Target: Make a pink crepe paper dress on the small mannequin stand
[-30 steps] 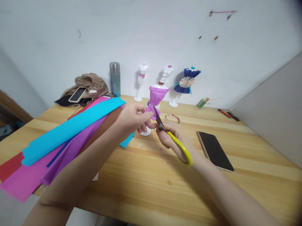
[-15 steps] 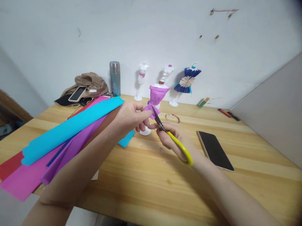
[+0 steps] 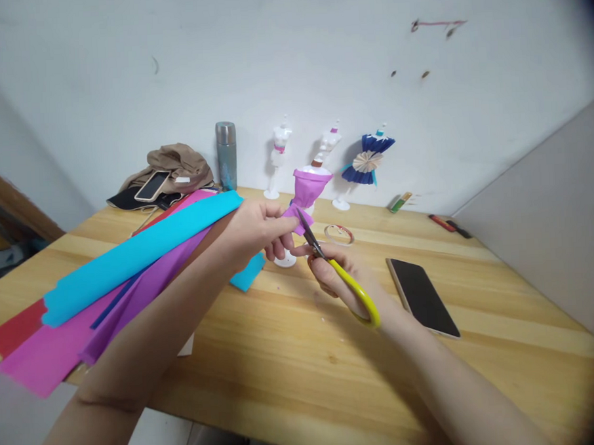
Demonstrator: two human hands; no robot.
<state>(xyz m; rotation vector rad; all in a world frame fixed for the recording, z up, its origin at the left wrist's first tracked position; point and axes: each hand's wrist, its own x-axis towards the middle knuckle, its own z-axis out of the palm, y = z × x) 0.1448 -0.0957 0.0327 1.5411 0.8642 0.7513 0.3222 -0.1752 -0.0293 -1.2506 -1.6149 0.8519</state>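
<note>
My left hand pinches a small piece of purple crepe paper between thumb and fingers. Yellow-handled scissors are gripped in my right hand, their dark blades lying against that paper; whether they cut into it I cannot tell. Just behind my hands stands a small white mannequin wearing a purple paper dress, its round white base partly hidden below my left hand. A blue paper piece lies on the table beneath my left wrist.
Long crepe paper strips in several colours spread under my left forearm. At the back are a thermos, a brown cloth bag, two white mannequins and one in a blue dress. A phone, a tape ring and a glue stick lie rightward.
Almost nothing differs. My hands, the scissors and the purple paper hold nearly the same position, and the view has shifted very slightly.
</note>
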